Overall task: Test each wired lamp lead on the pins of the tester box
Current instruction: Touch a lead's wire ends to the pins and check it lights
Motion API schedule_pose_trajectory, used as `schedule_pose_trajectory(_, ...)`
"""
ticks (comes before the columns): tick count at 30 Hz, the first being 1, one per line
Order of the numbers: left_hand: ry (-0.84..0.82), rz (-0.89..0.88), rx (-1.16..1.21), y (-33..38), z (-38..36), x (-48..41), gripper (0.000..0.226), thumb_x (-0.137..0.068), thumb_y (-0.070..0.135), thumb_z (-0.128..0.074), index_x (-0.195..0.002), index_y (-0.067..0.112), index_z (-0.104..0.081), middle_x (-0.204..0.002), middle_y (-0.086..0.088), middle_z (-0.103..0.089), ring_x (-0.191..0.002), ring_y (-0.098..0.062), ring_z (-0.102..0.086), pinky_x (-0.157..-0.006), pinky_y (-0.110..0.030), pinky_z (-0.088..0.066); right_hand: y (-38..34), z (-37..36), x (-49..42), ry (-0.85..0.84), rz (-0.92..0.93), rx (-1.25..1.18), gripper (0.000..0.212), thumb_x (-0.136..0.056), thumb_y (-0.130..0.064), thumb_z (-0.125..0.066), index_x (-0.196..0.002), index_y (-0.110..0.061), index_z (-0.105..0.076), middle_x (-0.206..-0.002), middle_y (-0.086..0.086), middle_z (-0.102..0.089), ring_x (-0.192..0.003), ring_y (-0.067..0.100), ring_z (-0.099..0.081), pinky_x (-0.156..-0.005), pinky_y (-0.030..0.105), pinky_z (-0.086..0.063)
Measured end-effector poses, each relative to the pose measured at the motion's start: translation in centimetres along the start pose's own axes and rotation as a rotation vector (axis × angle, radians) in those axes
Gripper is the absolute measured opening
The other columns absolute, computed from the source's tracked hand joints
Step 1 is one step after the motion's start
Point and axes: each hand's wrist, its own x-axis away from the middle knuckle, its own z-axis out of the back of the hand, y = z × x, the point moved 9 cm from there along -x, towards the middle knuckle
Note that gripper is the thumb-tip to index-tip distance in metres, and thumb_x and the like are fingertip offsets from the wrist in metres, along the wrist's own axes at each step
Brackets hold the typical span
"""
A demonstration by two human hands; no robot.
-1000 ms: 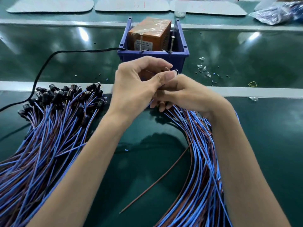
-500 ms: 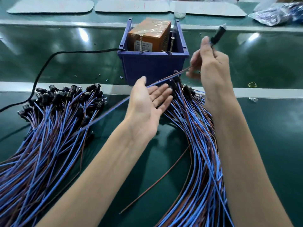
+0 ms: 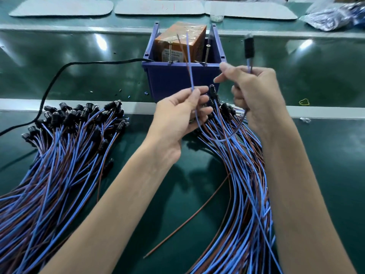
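Hands meet in the middle of the frame over a green table (image 3: 316,165), both on one lamp lead (image 3: 189,66). The left hand (image 3: 181,113) pinches the lead's blue and brown strands between thumb and forefinger, so that their free ends stand upright in front of the orange tester box (image 3: 181,39). The right hand (image 3: 254,95) has its fingers curled round the same lead just below its black lamp holder (image 3: 249,48), which points up above the knuckles; the forefinger sticks out to the left. Between the two hands the lead sags in a loop.

The tester box sits inside a blue bin (image 3: 183,80) at upper centre, with two screw pins (image 3: 206,54) rising at the bin's front edge. The strand tips appear to lie between the pins and touch neither, though the view is too flat to be sure. A black power cable (image 3: 59,76) runs from the bin to the left edge.

Two heaps of blue-and-brown leads lie on the table: one at lower left (image 3: 59,155), one under the right forearm (image 3: 243,184). A single loose brown wire (image 3: 187,220) lies between them. A yellow rubber band (image 3: 304,102) rests at right.
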Motion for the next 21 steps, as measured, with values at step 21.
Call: schedule_pose_trajectory(21, 0.063, 0.02, -0.138, -0.8, 1.9, -0.9, 0.011, -0.094, 0.015, -0.06, -0.083, 0.014, -0.057, -0.071, 0.007, -0.067, -0.062, -0.002, -0.067, -0.053, -0.017, -0.052, 1.7, -3.0, 0.8, -0.262, -0.155, -0.161, 0.017, -0.094, -0.004, -0.057, -0.077, -0.003, -0.054, -0.064, 0.004, -0.07, -0.056, 0.012, -0.07, -0.04, 0.013, -0.044)
